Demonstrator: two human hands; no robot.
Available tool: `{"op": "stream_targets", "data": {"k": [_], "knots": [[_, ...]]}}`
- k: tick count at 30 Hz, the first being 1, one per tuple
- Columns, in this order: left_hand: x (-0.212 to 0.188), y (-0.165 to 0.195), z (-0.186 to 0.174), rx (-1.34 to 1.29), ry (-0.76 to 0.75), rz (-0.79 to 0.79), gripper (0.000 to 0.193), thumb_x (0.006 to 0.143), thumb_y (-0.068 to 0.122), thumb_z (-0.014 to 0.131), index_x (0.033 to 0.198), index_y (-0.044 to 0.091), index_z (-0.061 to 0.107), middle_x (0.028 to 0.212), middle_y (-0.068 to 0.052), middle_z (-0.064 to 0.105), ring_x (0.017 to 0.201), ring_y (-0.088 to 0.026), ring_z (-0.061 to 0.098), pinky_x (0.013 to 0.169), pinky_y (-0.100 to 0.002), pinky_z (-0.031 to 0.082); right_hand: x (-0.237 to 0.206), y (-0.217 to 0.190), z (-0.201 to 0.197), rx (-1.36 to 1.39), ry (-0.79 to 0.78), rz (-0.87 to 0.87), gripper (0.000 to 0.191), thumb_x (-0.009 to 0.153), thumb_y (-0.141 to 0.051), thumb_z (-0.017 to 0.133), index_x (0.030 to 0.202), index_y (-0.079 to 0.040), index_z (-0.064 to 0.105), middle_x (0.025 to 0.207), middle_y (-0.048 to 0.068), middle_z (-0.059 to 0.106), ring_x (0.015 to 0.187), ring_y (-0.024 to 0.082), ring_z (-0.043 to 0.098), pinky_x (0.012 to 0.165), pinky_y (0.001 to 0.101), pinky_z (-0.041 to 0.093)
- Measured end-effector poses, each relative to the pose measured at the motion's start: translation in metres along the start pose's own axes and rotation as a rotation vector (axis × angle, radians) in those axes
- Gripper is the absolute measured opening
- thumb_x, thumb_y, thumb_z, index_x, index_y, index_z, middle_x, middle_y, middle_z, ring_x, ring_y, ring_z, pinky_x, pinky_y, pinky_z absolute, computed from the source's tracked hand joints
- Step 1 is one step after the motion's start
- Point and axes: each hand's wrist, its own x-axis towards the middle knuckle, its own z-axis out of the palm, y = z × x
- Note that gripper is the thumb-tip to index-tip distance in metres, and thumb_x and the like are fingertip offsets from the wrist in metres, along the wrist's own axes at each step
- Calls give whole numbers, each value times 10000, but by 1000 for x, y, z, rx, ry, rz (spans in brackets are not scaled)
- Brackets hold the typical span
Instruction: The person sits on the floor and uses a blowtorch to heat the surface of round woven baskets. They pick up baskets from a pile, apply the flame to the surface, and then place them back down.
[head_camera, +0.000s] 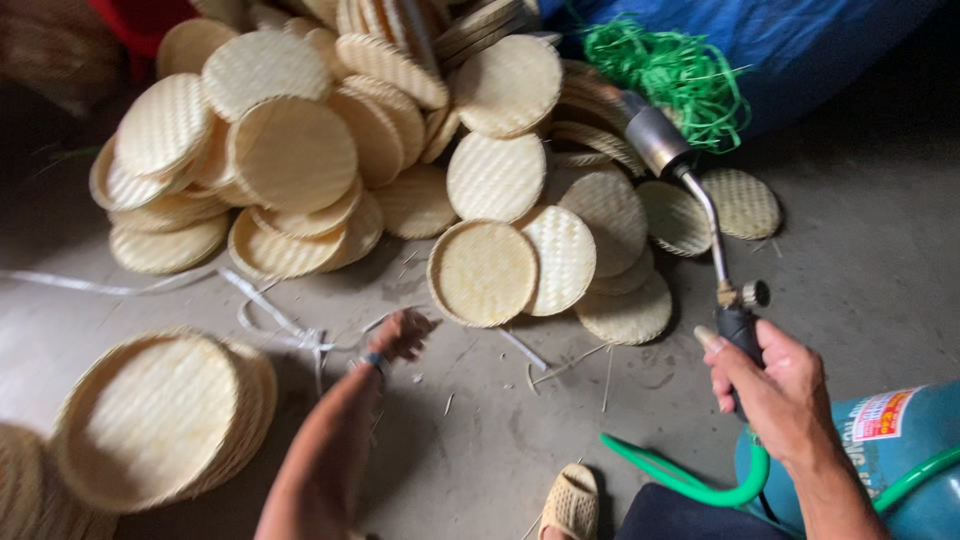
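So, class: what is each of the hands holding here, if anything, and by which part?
The right hand holds a gas torch by its black handle, below the valve. The left hand holds nothing; it reaches open toward a woven tray.

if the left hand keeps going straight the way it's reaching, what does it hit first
Probably the round woven tray at the pile's near edge, just beyond the left hand; only bare floor shows between, though depth is unclear.

We see a gas torch (700, 205), its metal nozzle pointing toward eleven o'clock. A round woven bamboo tray (483, 272) lies flat at nine o'clock of the torch, rim up.
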Motion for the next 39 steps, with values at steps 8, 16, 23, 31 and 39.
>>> {"op": "stream_targets", "data": {"k": [8, 16, 23, 31, 39], "knots": [[31, -5, 157, -1289, -22, -241, 588, 993, 355, 582, 1464, 88, 354, 1470, -207, 391, 1240, -400, 536, 963, -569, 502, -4, 18, -24, 28, 19, 163, 147, 893, -114, 683, 970, 2, 637, 642, 70, 585, 524, 124, 520, 473, 287, 448], [64, 31, 168, -1625, 117, -357, 454, 1033, 360, 530, 1365, 64, 442, 1363, -163, 513, 1237, -349, 518, 1039, -604, 448, -10, 27, -38, 70, -28, 257, 156, 895, -109, 671, 1018, -19, 638, 644, 54, 556, 534, 114, 481, 465, 293, 431], [56, 17, 161, -1657, 120, -215, 232, 1029, 141, 586, 1173, -38, 553, 1057, -126, 652, 984, -289, 682, 882, -459, 598, -6, 25, -36, -7, -39, 273, 174, 896, -145, 690, 1002, -18, 637, 627, 67, 550, 501, 122, 481, 453, 291, 418], [-30, -35, 145, -1523, 254, -39, 166, 954, 64, 576, 1117, 35, 559, 1042, -87, 696, 939, -245, 700, 874, -460, 568, -8, 6, -24, -134, -48, 167, 244, 907, -261, 691, 968, -26, 661, 712, 52, 636, 528, 112, 547, 421, 306, 472], [-71, 13, 74, -1382, 327, 469, 149, 940, 52, 621, 1015, 97, 500, 1022, -67, 666, 919, -221, 685, 879, -505, 584, -27, -3, 10, -349, -279, -1, 261, 944, -309, 656, 964, -50, 648, 654, 58, 599, 516, 133, 554, 455, 348, 479]]}}
